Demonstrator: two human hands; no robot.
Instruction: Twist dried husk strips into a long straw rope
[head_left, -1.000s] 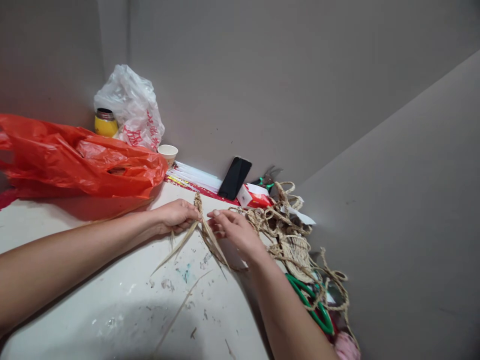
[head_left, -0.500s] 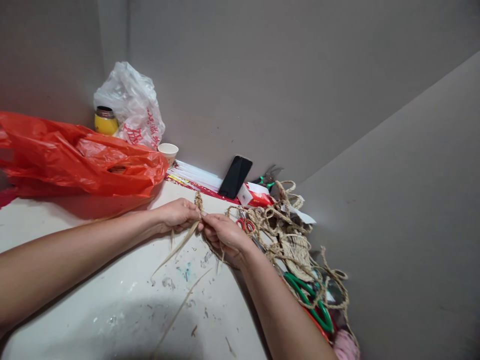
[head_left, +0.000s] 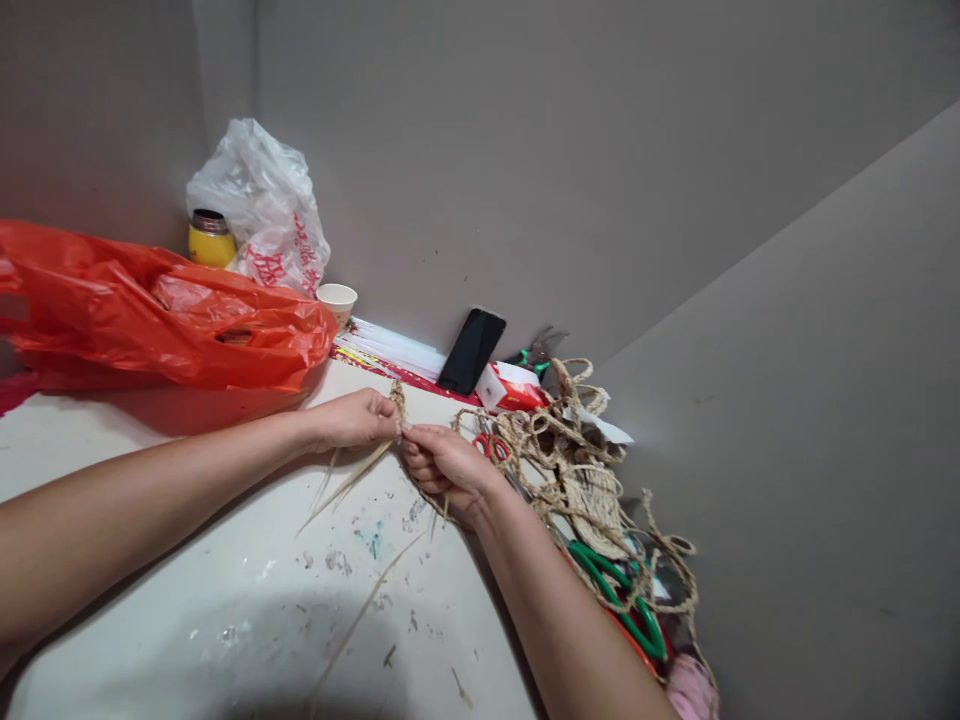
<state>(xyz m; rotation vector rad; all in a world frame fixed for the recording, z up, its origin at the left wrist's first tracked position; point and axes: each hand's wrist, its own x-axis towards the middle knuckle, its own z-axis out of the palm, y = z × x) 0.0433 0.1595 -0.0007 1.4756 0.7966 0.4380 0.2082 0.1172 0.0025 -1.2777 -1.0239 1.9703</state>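
Note:
Over the white table (head_left: 247, 600), my left hand (head_left: 361, 418) and my right hand (head_left: 446, 465) meet fingertip to fingertip. Both are closed in a pinch on a braided straw cord (head_left: 398, 396), whose plaited end shows just above the fingers. Loose straw strands (head_left: 346, 488) trail down to the left from under my left hand. A short strand end pokes out below my right hand. The exact grip point is partly hidden by the fingers. One long single strand (head_left: 367, 605) lies on the tabletop nearer to me.
An orange plastic bag (head_left: 165, 320) lies at the left, near a yellow jar (head_left: 211, 242) and a paper cup (head_left: 337, 300). A phone (head_left: 472, 352) leans at the back. Braided cord (head_left: 592, 490), red-handled scissors (head_left: 491, 446) and green-handled scissors (head_left: 622, 600) crowd the right edge.
Both hands stay together at almost the same spot. The fingers have shifted slightly on the straw, and the loose strands under my left hand have swung a little left and spread.

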